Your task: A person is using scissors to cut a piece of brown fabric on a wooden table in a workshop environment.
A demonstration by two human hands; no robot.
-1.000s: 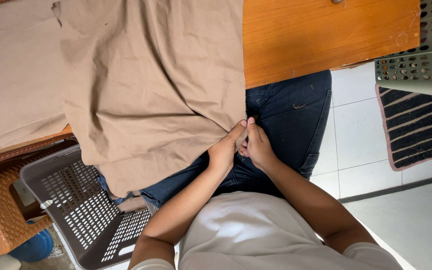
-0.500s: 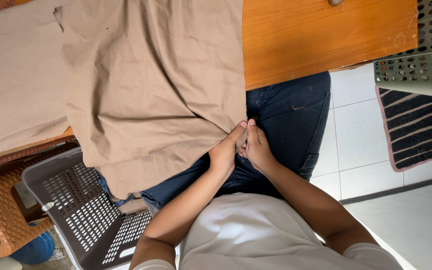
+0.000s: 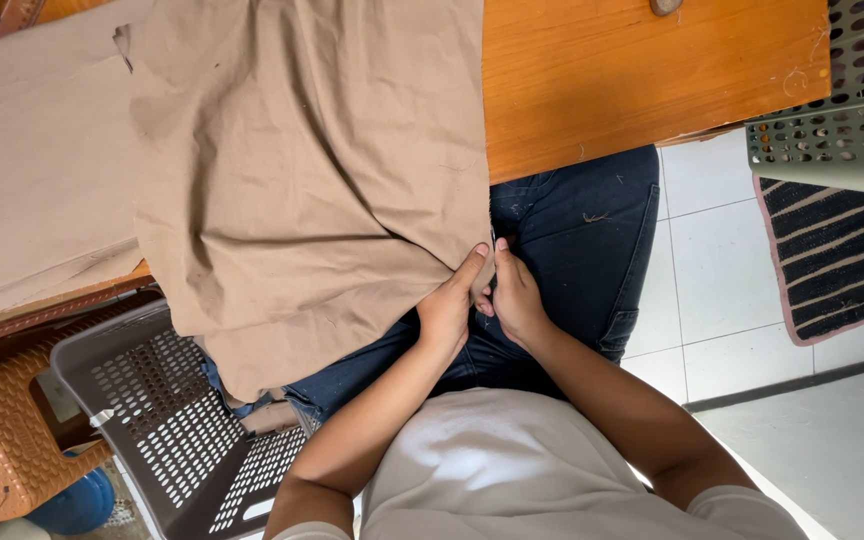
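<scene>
Hardly anything has moved since the earlier frames: both hands are kept at the same lower corner of the tan cloth (image 3: 302, 190), with only a slight shift of the fingers. That cloth is spread over the upper middle of the frame, draped from the wooden desk (image 3: 642, 80) down across the lap in dark jeans (image 3: 572, 240). Its lower right corner is met by the left hand (image 3: 449, 305), whose fingers are closed on the edge, thumb stretched up along the hem. Just right of it, touching it, the right hand (image 3: 514, 298) is pinched shut on the same corner; whether something small is also held in that grip cannot be told. The bulk of the cloth therefore lies above and to the left of the grip, and only its corner is caught between the hands near the frame's centre. More folded tan fabric (image 3: 32, 170) is stacked at the upper left. A grey perforated basket (image 3: 142, 400) is seen at the lower left, a green perforated basket (image 3: 842, 110) at the upper right, and a striped mat (image 3: 842, 250) on the tiled floor below it.
</scene>
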